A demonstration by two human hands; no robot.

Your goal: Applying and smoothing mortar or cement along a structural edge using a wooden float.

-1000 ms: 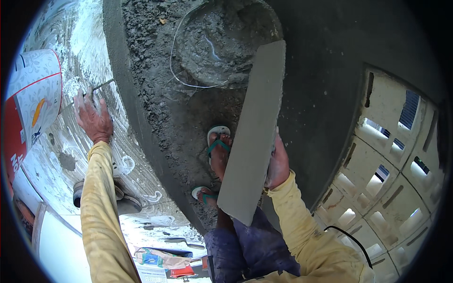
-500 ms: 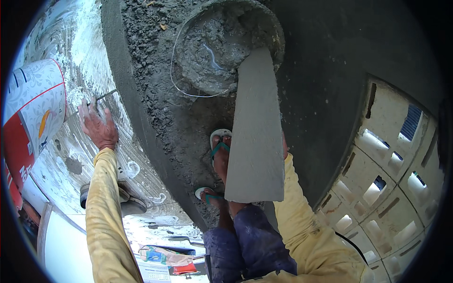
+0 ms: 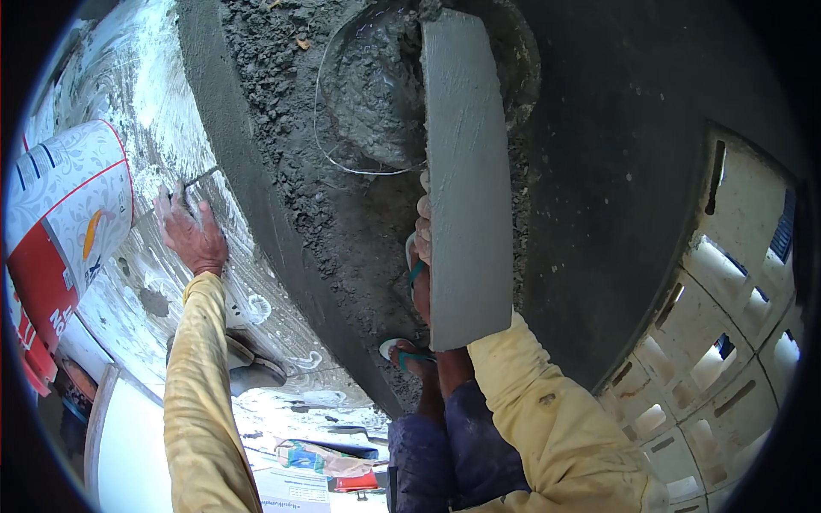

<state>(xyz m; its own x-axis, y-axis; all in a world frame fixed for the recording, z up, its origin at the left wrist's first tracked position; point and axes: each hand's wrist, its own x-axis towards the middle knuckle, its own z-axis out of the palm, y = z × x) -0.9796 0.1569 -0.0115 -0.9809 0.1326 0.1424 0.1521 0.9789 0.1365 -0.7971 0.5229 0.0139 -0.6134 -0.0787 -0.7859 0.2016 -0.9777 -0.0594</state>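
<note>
My right hand (image 3: 424, 224) grips a long grey plastering float (image 3: 470, 184) from behind. Only its fingers show, curled round the float's left edge. The smooth, mortar-coated face is toward me, and a dark lump of mortar sits at its far tip. Behind the float's upper part is a round bucket (image 3: 532, 64) of wet grey mortar (image 3: 376, 111), with a thin wire handle hanging at its left side. My left hand (image 3: 193, 237) is open, fingers spread, resting on a white-smeared surface (image 3: 152, 179) to the left.
A grey mortar strip (image 3: 248, 188) borders the white-smeared surface. My sandalled feet (image 3: 409, 355) stand beside rough wet mortar. A printed white-and-red bag (image 3: 73, 205) lies far left; pierced cream blocks (image 3: 684, 350) are at right. A shoe (image 3: 256, 368) sits near my left forearm.
The float has swung more upright, its far end rising past the bucket's middle. Mortar now shows at its tip, and my right fingers have come into sight. My left hand stays on the surface.
</note>
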